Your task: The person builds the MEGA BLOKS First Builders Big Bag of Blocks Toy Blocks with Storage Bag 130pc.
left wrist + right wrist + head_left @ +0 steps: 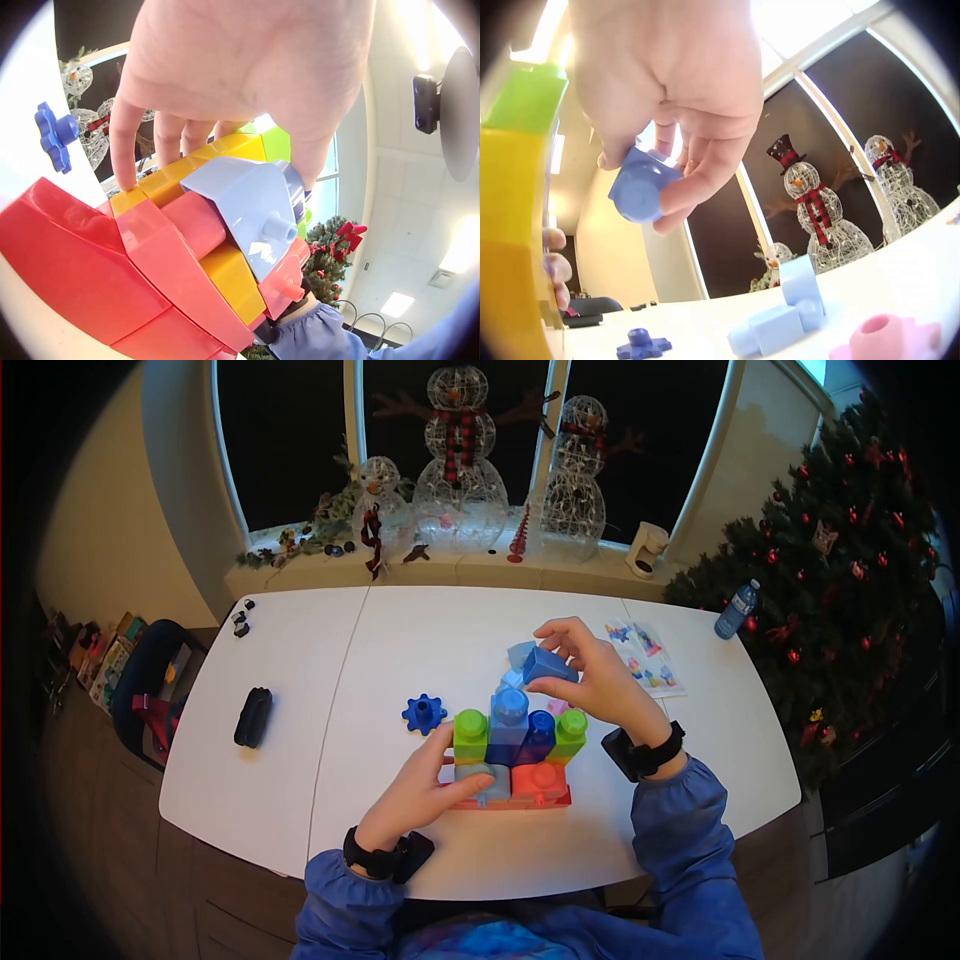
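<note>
A toy block build of large plastic bricks stands near the front of the table. Green bricks (470,728) top its two ends, a tall blue brick (509,722) and a dark blue brick (540,734) rise between them, and a red base (555,800) lies below. My left hand (412,790) grips its left side, thumb over the front by a grey-blue piece (240,206), fingers along the yellow part behind. Above the build, my right hand (605,675) pinches a blue block (643,184) between thumb and fingers, its round end facing the right wrist camera.
Beyond the build lie light blue blocks (776,330) and a pink piece (889,341). A blue gear-shaped piece (424,714) sits to its left, with a black case (253,717) farther left. Picture sheets (648,658) and a water bottle (737,610) are at the right.
</note>
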`<state>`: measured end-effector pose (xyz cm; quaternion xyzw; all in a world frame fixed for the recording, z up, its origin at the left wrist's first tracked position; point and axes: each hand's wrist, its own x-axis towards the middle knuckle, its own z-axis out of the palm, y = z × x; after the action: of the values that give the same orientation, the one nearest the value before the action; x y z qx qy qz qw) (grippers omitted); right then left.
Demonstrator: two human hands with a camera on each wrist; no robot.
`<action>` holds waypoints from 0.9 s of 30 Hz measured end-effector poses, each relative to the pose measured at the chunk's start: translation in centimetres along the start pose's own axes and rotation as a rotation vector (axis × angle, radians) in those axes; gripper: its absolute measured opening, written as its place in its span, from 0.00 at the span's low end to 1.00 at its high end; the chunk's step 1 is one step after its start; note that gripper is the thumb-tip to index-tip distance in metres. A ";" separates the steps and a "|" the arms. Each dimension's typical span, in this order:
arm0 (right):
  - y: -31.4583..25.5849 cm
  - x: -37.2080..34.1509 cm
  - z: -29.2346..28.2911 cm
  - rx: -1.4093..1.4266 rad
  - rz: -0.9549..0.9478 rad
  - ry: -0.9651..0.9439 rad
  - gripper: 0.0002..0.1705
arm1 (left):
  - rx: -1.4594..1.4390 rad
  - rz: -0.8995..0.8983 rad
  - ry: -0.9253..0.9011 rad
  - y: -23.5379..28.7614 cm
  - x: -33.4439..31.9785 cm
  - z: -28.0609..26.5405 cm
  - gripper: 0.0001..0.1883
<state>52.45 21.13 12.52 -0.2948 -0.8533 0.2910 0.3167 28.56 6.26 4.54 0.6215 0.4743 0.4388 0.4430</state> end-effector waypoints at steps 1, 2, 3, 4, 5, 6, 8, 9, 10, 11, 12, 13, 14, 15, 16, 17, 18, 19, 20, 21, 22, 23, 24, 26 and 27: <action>0.3 -0.1 -0.2 -0.002 -0.042 0.009 0.29 | -0.006 -0.005 0.000 0.1 0.0 0.0 0.34; 0.7 -0.2 -0.4 -0.004 -0.084 0.018 0.31 | -0.012 -0.009 0.000 0.1 0.0 0.0 0.34; 0.9 -0.2 -0.7 -0.006 -0.127 0.028 0.33 | 0.002 0.005 0.003 0.0 0.0 0.0 0.34; 0.8 -0.2 -1.1 -0.013 -0.189 0.018 0.33 | 0.016 0.019 0.005 -0.2 0.0 0.0 0.34; 0.3 -0.2 -1.7 -0.021 -0.251 0.009 0.34 | 0.030 0.034 0.008 -0.3 0.0 -0.1 0.34; -0.4 -0.3 -2.1 -0.028 -0.314 0.001 0.35 | 0.023 0.030 0.007 -0.2 0.1 -0.1 0.34; -3.4 -1.2 -3.1 -0.141 -0.254 -0.003 0.36 | 0.008 0.021 0.005 -0.2 0.1 0.0 0.34; -4.8 -1.7 -3.4 -0.197 -0.223 -0.006 0.37 | 0.010 0.014 0.004 -0.1 0.1 -0.1 0.34; -5.7 -2.0 -3.6 -0.178 -0.211 -0.027 0.37 | 0.012 0.007 0.004 0.1 0.0 -0.1 0.34; -6.6 -2.2 -3.4 -0.159 -0.197 -0.048 0.36 | 0.013 0.000 0.002 0.2 0.0 0.0 0.34; -7.2 -2.4 -3.2 -0.140 -0.182 -0.067 0.35 | 0.008 0.008 0.009 0.1 0.0 0.0 0.34; -7.6 -2.4 -2.7 -0.181 -0.201 -0.073 0.32 | 0.003 0.018 0.014 -0.1 0.0 0.1 0.34; -7.5 -2.4 -2.4 -0.216 -0.215 -0.084 0.34 | -0.002 0.028 0.018 -0.2 0.0 0.1 0.33; -7.1 -2.4 -2.0 -0.251 -0.230 -0.096 0.35 | -0.007 0.027 0.017 -0.2 0.0 0.2 0.33; -6.7 -2.3 -1.6 -0.286 -0.246 -0.109 0.37 | -0.012 0.027 0.016 -0.1 0.0 0.2 0.33; -6.4 -2.3 -1.1 -0.242 -0.264 -0.103 0.33 | -0.017 0.026 0.018 -0.1 0.0 0.1 0.33; -6.1 -2.4 -0.9 -0.246 -0.288 -0.094 0.33 | -0.014 0.025 0.016 -0.2 0.0 0.1 0.33; -5.9 -2.5 -0.7 -0.251 -0.314 -0.087 0.32 | -0.011 0.025 0.016 -0.2 0.0 0.1 0.33; -5.8 -2.5 -0.7 -0.255 -0.340 -0.080 0.32 | -0.008 0.025 0.017 -0.2 0.0 0.1 0.33; -5.8 -2.5 -0.9 -0.240 -0.321 -0.118 0.31 | -0.007 0.026 0.017 -0.2 0.0 0.1 0.33; -5.9 -2.3 -1.3 -0.224 -0.301 -0.156 0.30 | -0.006 0.026 0.015 -0.2 0.0 0.0 0.34; -6.0 -2.1 -1.6 -0.209 -0.280 -0.191 0.28 | -0.004 0.026 0.012 -0.1 0.0 0.0 0.34; -5.2 -1.7 -1.5 -0.132 -0.262 -0.147 0.27 | 0.000 0.028 0.012 -0.1 0.0 0.0 0.34; -2.6 -0.4 -1.2 0.018 -0.225 -0.057 0.24 | 0.005 0.035 0.011 -0.2 0.1 0.1 0.34; -2.0 0.2 -1.0 -0.041 -0.149 -0.038 0.25 | 0.009 0.032 0.011 -0.2 0.1 0.1 0.34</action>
<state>52.40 20.26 14.64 -0.2313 -0.8844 0.2547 0.3153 28.62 6.36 4.35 0.6285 0.4687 0.4471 0.4306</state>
